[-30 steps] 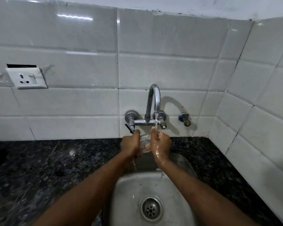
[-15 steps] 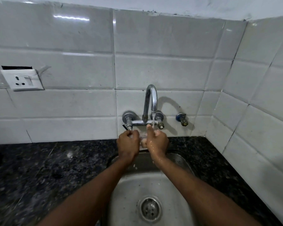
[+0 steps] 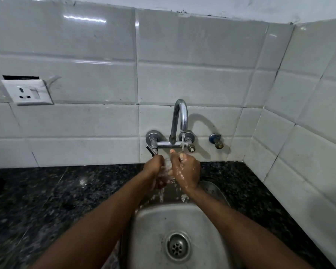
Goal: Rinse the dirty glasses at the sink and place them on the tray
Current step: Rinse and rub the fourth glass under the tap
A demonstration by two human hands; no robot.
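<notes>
I am holding the glass (image 3: 167, 165) between my left hand (image 3: 153, 168) and my right hand (image 3: 187, 171), over the back edge of the sink (image 3: 200, 222) and just under the spout of the tap (image 3: 180, 117). The sink is sitting in the bench (image 3: 56, 200), with its drain (image 3: 177, 246) lying nearer me than my hands. The tap is standing out from the wall (image 3: 192, 84) behind the bench, a valve (image 3: 216, 141) sitting just to its right and a socket (image 3: 27, 92) well off to its left.
</notes>
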